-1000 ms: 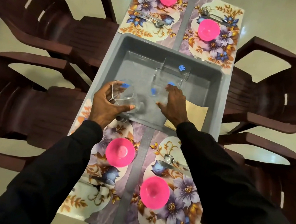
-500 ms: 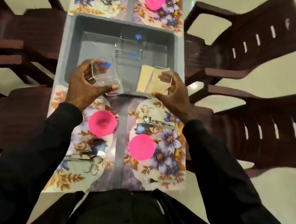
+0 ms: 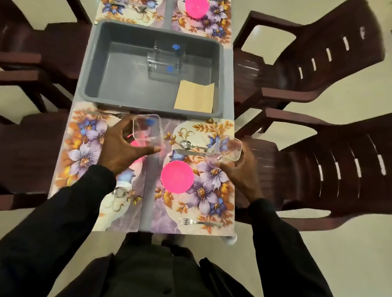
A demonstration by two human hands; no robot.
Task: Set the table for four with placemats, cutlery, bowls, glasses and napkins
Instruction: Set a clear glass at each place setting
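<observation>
Both hands (image 3: 123,152) (image 3: 242,173) drew glasses (image 3: 146,127) (image 3: 228,148) from tub (image 3: 91,61) — over placemats (image 3: 207,201).

The clear square left glass (image 3: 146,127) is held above the near-left placemat (image 3: 84,136), the right glass (image 3: 228,148) above the near-right placemat (image 3: 208,196).

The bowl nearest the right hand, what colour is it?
The bowl is bright pink, clearest in the head view.
</observation>
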